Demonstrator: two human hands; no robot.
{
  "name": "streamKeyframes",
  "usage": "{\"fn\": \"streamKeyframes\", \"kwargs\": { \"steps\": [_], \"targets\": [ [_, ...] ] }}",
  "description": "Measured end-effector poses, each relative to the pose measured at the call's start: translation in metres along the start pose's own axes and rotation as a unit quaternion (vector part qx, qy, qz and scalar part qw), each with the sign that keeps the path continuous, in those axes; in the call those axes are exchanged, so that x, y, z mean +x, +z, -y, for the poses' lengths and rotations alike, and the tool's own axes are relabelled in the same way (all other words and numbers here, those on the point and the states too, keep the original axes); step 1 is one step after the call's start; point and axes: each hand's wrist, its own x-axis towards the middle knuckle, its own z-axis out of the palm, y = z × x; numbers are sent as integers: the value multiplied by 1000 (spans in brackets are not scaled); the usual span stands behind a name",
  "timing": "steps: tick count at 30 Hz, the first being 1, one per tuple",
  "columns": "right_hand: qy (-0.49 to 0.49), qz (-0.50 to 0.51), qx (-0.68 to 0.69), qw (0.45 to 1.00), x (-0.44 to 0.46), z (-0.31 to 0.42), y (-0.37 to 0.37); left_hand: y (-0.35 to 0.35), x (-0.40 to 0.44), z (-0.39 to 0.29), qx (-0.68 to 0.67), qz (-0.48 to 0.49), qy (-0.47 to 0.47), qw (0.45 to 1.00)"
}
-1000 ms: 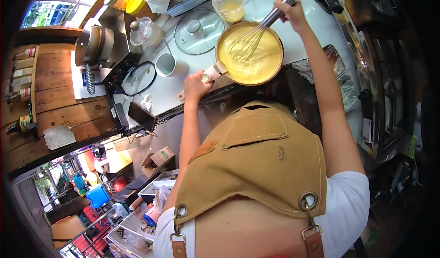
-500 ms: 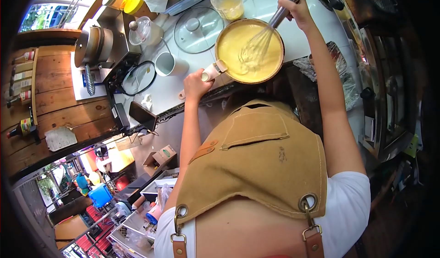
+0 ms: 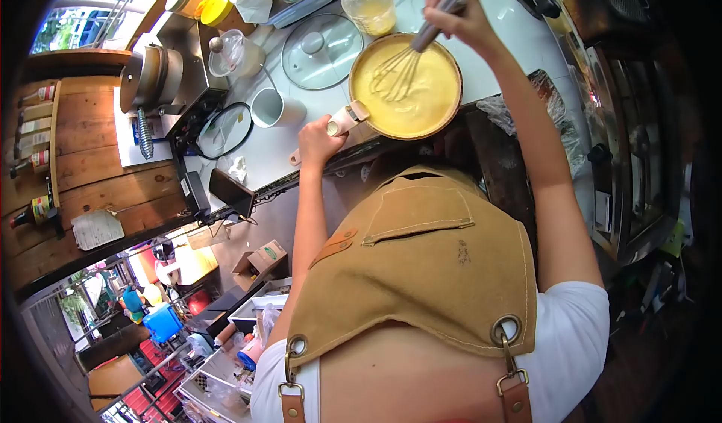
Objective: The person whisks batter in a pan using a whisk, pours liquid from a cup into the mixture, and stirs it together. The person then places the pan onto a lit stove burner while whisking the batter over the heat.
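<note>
My right hand [image 3: 457,18] is closed around the grey handle of a wire whisk [image 3: 402,73]. The whisk leans over a round pan [image 3: 459,92], its wires dipping into a thick pale-yellow batter [image 3: 421,107] marked with swirls. My left hand [image 3: 320,141] grips the light-coloured pan handle [image 3: 348,118] at the counter's front edge. Left of the pan lies a glass lid [image 3: 322,51] with a round knob. A white cup [image 3: 277,108] stands near my left hand, and a clear jar [image 3: 368,6] with something yellow in it stands behind the pan.
A plastic jug [image 3: 235,53] and a round hinged iron [image 3: 150,77] stand on the left. Crumpled plastic wrap [image 3: 560,115] lies to the right, beside a metal-framed appliance [image 3: 632,145]. The white counter [image 3: 259,152] ends just in front of my apron [image 3: 421,265].
My right hand has moved left with the whisk, whose wires now sit farther left and higher in the batter. The left hand keeps its hold on the pan handle.
</note>
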Motion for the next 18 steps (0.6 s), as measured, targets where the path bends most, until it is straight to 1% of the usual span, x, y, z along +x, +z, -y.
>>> {"fn": "streamKeyframes", "kwargs": {
  "steps": [1, 2, 3, 5, 6, 7, 9, 11, 12, 13, 15, 16, 18],
  "targets": [
    [-24, 12, -24, 999, -1, 3, 7, -1, 0, -1, 1, -2, -1, 1000],
    [21, 8, -15, 1000, -2, 4, 8, -1, 0, -2, 3, -5, -3, 1000],
    [20, 7, -16, 1000, -2, 2, 4, -1, 0, -1, 2, -6, -2, 1000],
    [-36, -86, -31, 995, -4, -6, -12, 0, 0, 1, 11, -1, 2, 1000],
    [-65, -114, -54, 990, -3, -2, -21, -1, 1, 0, 11, -4, -1, 1000],
    [22, -87, -70, 993, -8, 6, -34, -2, 1, -2, 8, -4, -4, 1000],
    [85, -20, -51, 995, -14, 19, -38, -2, -2, -1, 4, -1, -10, 1000],
    [126, -9, 1, 992, -19, 19, -14, 0, -1, -1, 15, -1, -12, 1000],
    [115, 30, 15, 993, -17, 10, -10, 0, 1, 0, 13, -1, -9, 1000],
    [114, 29, 13, 993, -16, 5, -14, 1, 1, 1, 9, 0, -2, 1000],
    [53, -81, 19, 995, -18, -4, -28, 0, 0, 1, 4, -1, 0, 1000],
    [41, -91, -7, 995, -19, -4, -39, -1, 0, -1, 8, 1, -4, 1000],
    [93, -45, 1, 995, -28, 10, -41, -2, -1, 0, 11, 2, -9, 1000]
  ]
}}
